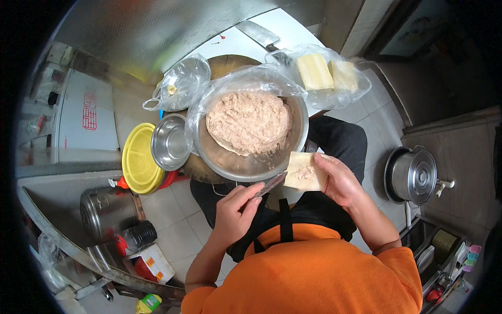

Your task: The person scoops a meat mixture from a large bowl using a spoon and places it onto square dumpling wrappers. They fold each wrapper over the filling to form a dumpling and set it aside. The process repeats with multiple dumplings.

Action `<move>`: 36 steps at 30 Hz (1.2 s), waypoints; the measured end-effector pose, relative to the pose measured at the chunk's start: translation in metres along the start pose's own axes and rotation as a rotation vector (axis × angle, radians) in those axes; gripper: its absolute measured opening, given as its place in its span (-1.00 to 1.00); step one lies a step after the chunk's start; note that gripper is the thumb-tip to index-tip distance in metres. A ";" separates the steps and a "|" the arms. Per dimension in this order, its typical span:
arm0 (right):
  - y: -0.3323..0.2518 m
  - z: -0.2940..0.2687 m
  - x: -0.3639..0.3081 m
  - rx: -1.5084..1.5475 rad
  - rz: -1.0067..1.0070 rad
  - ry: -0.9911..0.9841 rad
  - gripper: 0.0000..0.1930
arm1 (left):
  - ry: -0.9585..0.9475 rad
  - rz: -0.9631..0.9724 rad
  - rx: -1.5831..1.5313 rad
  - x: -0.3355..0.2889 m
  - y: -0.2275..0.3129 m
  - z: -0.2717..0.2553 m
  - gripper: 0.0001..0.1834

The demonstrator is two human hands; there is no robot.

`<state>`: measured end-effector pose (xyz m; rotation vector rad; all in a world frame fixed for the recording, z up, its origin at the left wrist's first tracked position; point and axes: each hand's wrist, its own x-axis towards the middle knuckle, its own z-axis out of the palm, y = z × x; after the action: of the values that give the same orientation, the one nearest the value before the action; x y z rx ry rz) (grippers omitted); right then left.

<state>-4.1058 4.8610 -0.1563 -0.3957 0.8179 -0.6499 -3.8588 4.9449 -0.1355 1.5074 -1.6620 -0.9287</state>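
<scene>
My left hand [236,210] is closed round the handle end of a flat spreader [272,184], whose tip comes up to the edge of a wrapper. That square, pale yellow dough wrapper [294,179] lies across the fingers of my right hand [341,180], with the thumb at its upper corner. A dab of pinkish minced filling [306,172] sits on the wrapper. Just beyond my hands, a large steel bowl [244,170] holds a big mound of minced meat [250,121]. Clear plastic film drapes over the bowl's far rim.
Two stacks of wrappers [315,71] lie in a clear bag at the far right, near a cleaver [259,34] on a white tabletop. Left of the bowl are a small steel bowl [171,142], a yellow basket [140,159] and a plastic bag [184,78]. A lidded pot [415,175] stands right.
</scene>
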 end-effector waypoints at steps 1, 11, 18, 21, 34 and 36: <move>0.000 0.001 0.001 -0.061 0.004 -0.032 -0.54 | -0.040 -0.150 -0.174 0.001 0.002 0.000 -0.67; 0.000 -0.016 -0.005 0.055 0.044 -0.079 -0.50 | 0.238 0.139 0.873 0.047 -0.037 -0.040 -0.57; 0.034 -0.014 -0.013 0.205 0.025 -0.098 -0.50 | 0.260 0.122 1.306 0.071 -0.059 -0.026 -0.66; 0.027 -0.014 -0.013 0.305 -0.001 -0.060 -0.46 | 0.169 0.174 1.194 0.051 -0.044 -0.008 -0.62; 0.002 0.011 0.002 0.213 -0.021 -0.085 -0.43 | 0.127 0.340 0.454 0.025 0.014 0.008 -0.63; 0.003 0.014 0.005 0.218 -0.023 -0.094 -0.43 | 0.152 0.403 0.617 0.024 0.014 0.015 -0.62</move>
<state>-4.0916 4.8609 -0.1515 -0.2364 0.6461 -0.7284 -3.8799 4.9230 -0.1303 1.4752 -2.1395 -0.0760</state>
